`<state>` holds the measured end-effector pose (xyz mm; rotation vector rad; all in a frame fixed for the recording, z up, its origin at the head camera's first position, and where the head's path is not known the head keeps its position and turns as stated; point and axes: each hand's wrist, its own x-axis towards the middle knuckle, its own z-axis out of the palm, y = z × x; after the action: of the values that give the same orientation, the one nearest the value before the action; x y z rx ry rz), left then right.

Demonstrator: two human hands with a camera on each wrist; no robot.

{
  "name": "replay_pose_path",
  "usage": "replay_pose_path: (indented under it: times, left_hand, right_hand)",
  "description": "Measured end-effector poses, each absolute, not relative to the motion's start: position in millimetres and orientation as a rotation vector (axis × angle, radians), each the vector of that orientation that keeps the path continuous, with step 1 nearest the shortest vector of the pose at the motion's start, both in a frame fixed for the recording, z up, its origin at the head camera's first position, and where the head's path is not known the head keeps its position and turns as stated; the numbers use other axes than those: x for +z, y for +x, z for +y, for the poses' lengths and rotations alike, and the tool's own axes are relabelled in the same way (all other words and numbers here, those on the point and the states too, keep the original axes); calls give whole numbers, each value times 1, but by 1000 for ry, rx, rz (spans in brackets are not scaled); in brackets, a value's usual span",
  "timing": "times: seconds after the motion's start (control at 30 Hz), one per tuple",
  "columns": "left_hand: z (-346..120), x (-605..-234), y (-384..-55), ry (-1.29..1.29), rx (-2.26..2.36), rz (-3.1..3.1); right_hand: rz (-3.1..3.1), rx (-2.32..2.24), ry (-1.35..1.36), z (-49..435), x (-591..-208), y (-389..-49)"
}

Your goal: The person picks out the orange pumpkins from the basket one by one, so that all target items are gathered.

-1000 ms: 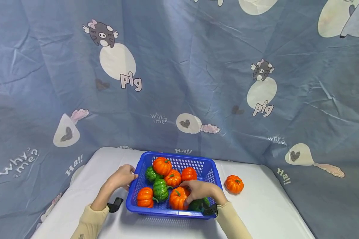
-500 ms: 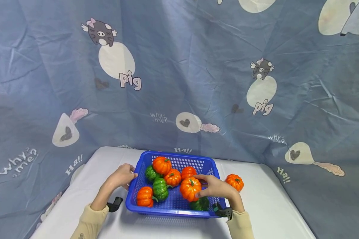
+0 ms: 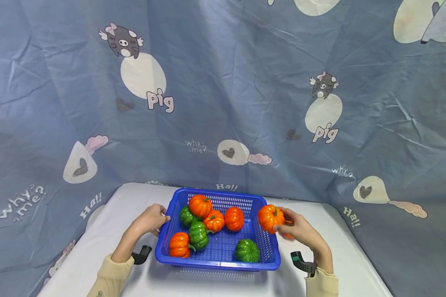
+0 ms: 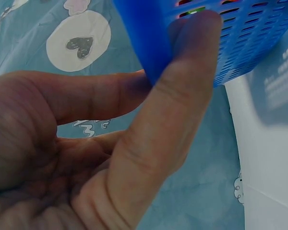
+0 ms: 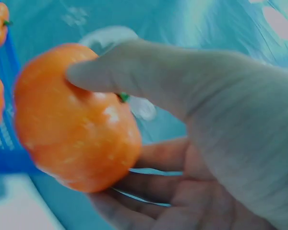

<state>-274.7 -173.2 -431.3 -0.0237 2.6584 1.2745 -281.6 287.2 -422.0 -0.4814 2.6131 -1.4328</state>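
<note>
My right hand (image 3: 299, 229) grips an orange toy pumpkin (image 3: 269, 218) above the right rim of a blue plastic basket (image 3: 223, 264). In the right wrist view the thumb lies over the pumpkin (image 5: 77, 129) and the fingers curl under it. My left hand (image 3: 152, 219) pinches the basket's left rim between thumb and finger, as the left wrist view shows at close range on the basket (image 4: 151, 43). Inside the basket are several orange pumpkins, such as one (image 3: 234, 218) at the back, and several green ones, including one (image 3: 247, 250) at the front right.
Behind my right hand another orange pumpkin (image 3: 288, 236) lies on the white tabletop (image 3: 342, 243), mostly hidden. A blue cloth (image 3: 267, 103) with printed pigs hangs behind the table and at its sides.
My right hand has lifted the orange pumpkin from the basket's front and carried it right, over the rim. The green pumpkin beneath is now uncovered. My left hand stays on the rim.
</note>
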Motion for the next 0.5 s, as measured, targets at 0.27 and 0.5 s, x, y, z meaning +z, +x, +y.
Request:
replay_pose_path:
  times: [0.27, 0.5]
  left_hand:
    - [-173, -431, -275, -11, 1273, 2662]
    - [-173, -431, -274, -2, 1291, 2649]
  right_hand:
    - [2886, -1384, -27, 338, -428, -280]
    - [2892, -1348, 321, 368, -447, -281]
